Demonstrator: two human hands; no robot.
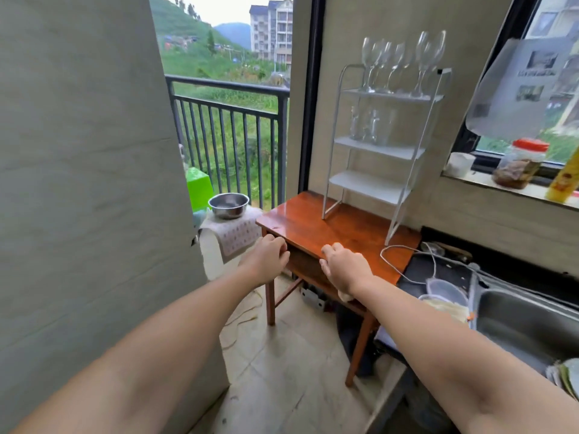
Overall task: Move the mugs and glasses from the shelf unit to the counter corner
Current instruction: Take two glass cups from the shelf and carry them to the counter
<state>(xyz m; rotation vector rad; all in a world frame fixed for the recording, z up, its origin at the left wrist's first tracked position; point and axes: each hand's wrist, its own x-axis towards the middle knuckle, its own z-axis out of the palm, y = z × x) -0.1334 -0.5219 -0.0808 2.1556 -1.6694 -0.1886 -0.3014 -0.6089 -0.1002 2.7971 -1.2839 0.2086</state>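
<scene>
Both forearms are stretched forward; left hand (268, 256) and right hand (343, 266) are seen at the near edge of the tabletop (316, 223), fingers curled loosely, nothing held. Whether the edge is gripped or only touched cannot be told.

No glass has been picked yet, so the step is judged to be the very start: approach to the rack (380, 148). Wine glasses (398, 62) are stood upright in a close row on the top shelf. Clear tumblers or mugs (371, 125) are grouped on the second shelf; the kind cannot be told through the blur. The two lower shelves are seen bare. The rack is stood at the back of the tabletop, against the wall.

Next move, as judged: hands are to be raised well above the tabletop, fingers opened, and one stem or tumbler taken. Wine glasses are packed close, so neighbours could be knocked; an end glass is best taken first.

A white cable (407, 261) is trailed from the tabletop's right end onto the dark counter (438, 270), which may be the drop spot. It is partly taken up by lidded containers (445, 292), with a sink (526, 321) beside. A jar (520, 164) is set on the windowsill, and a steel bowl (228, 205) left of the tabletop, clear of the path.
</scene>
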